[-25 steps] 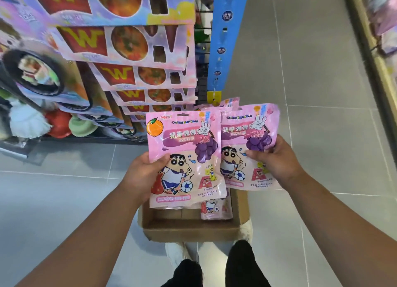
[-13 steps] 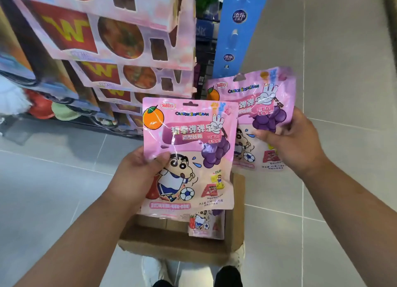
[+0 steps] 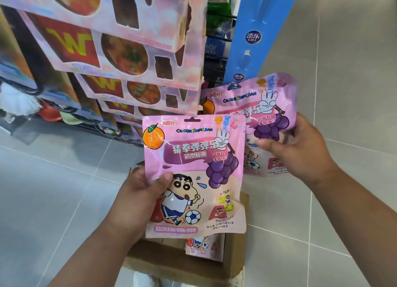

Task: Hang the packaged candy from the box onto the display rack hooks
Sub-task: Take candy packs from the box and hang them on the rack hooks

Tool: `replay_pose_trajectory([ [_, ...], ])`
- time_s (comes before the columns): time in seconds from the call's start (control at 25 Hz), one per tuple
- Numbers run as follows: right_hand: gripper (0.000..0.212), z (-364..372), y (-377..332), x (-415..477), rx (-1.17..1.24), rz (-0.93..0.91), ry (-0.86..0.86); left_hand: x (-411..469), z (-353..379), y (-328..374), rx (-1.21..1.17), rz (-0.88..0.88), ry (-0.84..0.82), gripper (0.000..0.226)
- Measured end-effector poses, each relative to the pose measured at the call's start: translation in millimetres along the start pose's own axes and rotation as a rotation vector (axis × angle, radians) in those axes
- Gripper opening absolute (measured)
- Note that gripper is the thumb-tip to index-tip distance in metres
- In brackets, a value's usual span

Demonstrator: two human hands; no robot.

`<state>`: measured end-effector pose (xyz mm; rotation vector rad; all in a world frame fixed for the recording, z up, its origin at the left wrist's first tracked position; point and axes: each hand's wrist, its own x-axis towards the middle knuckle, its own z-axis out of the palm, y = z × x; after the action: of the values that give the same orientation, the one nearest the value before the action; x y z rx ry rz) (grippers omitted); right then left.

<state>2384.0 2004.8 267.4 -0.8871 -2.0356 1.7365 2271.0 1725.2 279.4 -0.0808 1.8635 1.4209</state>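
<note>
The left hand point(image 3: 139, 198) is gripping a pink plastic candy pouch point(image 3: 193, 175) upright, hang hole pointing up, long axis vertical. The right hand point(image 3: 300, 149) is clasping a second identical pouch point(image 3: 253, 106), slightly tilted, behind it, above the brown cardboard box point(image 3: 236, 254).

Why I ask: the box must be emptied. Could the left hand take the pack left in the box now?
Probably not: the left hand grips a candy pack that hangs over the spare pack in the box.

One wide head view, angled down.
Your left hand point(image 3: 139, 194) and right hand point(image 3: 305, 151) sit close under the lens, floor point(image 3: 53, 190) beyond, display rack point(image 3: 255, 57) upper left.
</note>
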Motion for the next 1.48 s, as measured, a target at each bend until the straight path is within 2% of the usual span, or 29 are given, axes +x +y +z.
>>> replay_pose_trajectory([
  [0.48,0.052,8,24,1,0.093,0.134,0.013,-4,7,0,0.034,0.003,-0.067,0.016],
  [0.72,0.047,14,32,0,-0.005,0.276,0.014,-4,9,-2,0.01,0.009,-0.074,0.017],
  [0.8,0.053,11,33,-5,-0.136,0.322,0.086,-5,9,-2,0.025,0.018,-0.081,0.017],
  [0.88,0.062,9,32,-20,-0.21,0.311,0.237,-6,12,-2,0.033,0.02,-0.104,0.017],
  [0.96,0.055,12,24,-41,-0.175,0.222,0.387,-7,17,-1,0.056,0.031,-0.131,0.018],
  [1.0,0.046,15,18,-52,-0.079,0.186,0.401,-9,21,0,0.06,0.038,-0.149,0.018],
  [1.08,0.037,21,6,-72,0.215,0.187,0.297,-12,30,3,0.058,0.048,-0.192,0.017],
  [1.16,0.051,24,-4,-84,0.405,0.218,0.143,-14,39,6,0.055,0.064,-0.222,0.015],
  [1.24,0.067,26,-10,-88,0.438,0.212,0.056,-15,45,8,0.034,0.079,-0.236,0.014],
  [1.36,0.08,23,-12,-87,0.443,0.211,0.055,-13,50,12,-0.02,0.08,-0.243,0.017],
  [1.4,0.079,22,-14,-87,0.437,0.221,0.069,-12,52,13,-0.035,0.082,-0.244,0.019],
  [1.48,0.061,17,-20,-87,0.401,0.235,0.091,-13,57,16,-0.056,0.082,-0.254,0.02],
])
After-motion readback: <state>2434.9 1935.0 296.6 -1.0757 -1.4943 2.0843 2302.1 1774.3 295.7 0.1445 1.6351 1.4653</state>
